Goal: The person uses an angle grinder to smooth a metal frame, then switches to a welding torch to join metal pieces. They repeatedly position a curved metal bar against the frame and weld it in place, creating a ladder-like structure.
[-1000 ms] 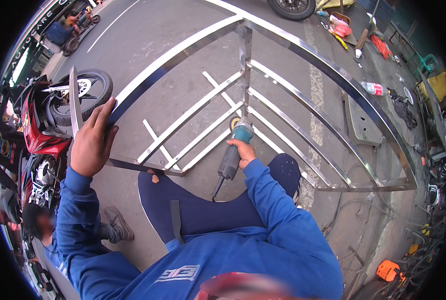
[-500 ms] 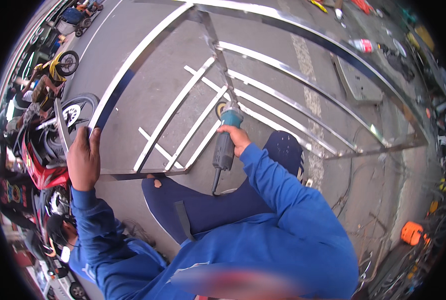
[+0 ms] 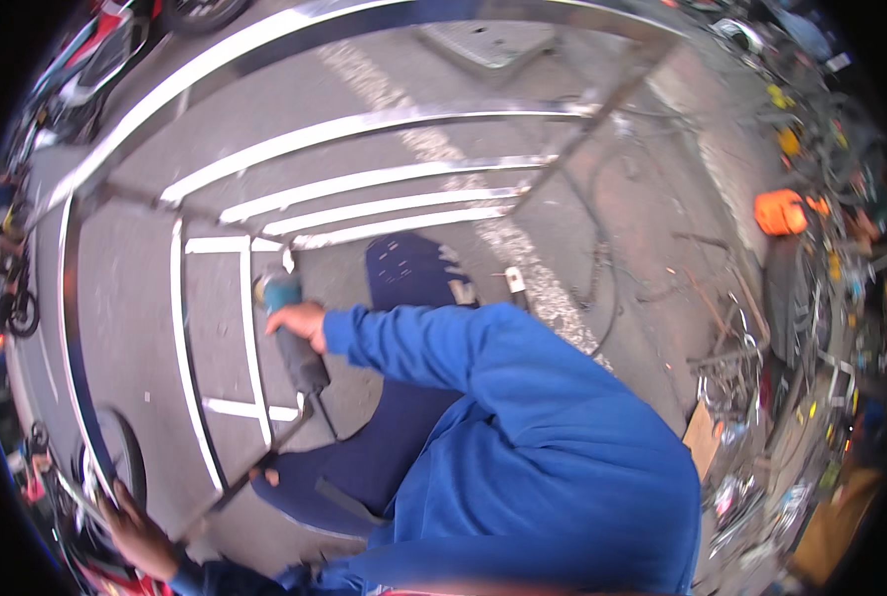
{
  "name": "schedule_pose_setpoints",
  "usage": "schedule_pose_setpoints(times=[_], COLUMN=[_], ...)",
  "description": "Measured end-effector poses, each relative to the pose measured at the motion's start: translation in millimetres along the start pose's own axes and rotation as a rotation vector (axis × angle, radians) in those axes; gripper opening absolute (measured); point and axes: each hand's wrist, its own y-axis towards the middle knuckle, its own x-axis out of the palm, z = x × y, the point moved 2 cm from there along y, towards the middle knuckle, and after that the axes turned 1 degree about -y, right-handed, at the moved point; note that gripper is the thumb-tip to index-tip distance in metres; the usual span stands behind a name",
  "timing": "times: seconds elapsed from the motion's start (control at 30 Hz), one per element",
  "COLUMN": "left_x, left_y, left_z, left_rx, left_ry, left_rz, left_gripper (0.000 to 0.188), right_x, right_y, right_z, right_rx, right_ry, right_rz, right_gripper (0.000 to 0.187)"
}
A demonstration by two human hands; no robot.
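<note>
My right hand is wrapped round an angle grinder, teal at the head and dark grey along the body. Its disc end lies close to an inner corner of a shiny welded metal frame, beside the thin bars; contact cannot be made out. A cord runs from the grinder's back end toward my leg. At the lower left, my left hand is closed on the frame's long outer tube, slightly blurred. The frame's square tubes and parallel bars spread in front of my legs.
A red motorcycle stands beyond the frame at upper left, with another wheel by my left hand. A grey slab lies at the far side. On the right are an orange case, scrap metal rods, cables and clutter.
My view has swung to the right, so the frame, grinder and both hands sit further left in the picture. My right hand still holds the grinder; my left still grips the tube.
</note>
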Motion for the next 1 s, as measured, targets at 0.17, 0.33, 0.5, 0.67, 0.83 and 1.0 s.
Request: schedule_pose_setpoints(times=[0.17,0.33,0.5,0.67,0.83,1.0], left_x=[-9.5,-41.6,-59.6,-41.1,-29.8,-31.7], left_y=[0.2,-11.5,-8.1,2.0,-20.1,-49.7], left_z=[25.2,65.5,75.4,57.7,60.1,143.8], left_rx=[0.080,-0.005,-0.036,-0.077,0.048,0.380], left_ry=[0.010,0.156,0.123,-0.164,-0.059,-0.539], left_rz=[0.043,0.179,-0.038,-0.092,0.236,0.517], left_gripper=[0.042,0.064,0.073,0.066,0.051,0.037], right_x=[0.0,-0.7,0.9,2.0,-6.0,-20.2], right_y=[-16.7,-25.4,-34.1,-14.3,9.6,-1.1], right_z=[-5.6,-18.3,-25.2,-18.4,4.9,9.5], right_rx=[-0.020,-0.060,-0.096,-0.122,0.061,0.043], right_ry=[-0.008,-0.003,0.070,0.001,0.232,0.179], right_rz=[0.065,0.115,0.060,0.082,-0.043,0.151], right_gripper=[0.057,0.054,0.044,0.055,0.051,0.050])
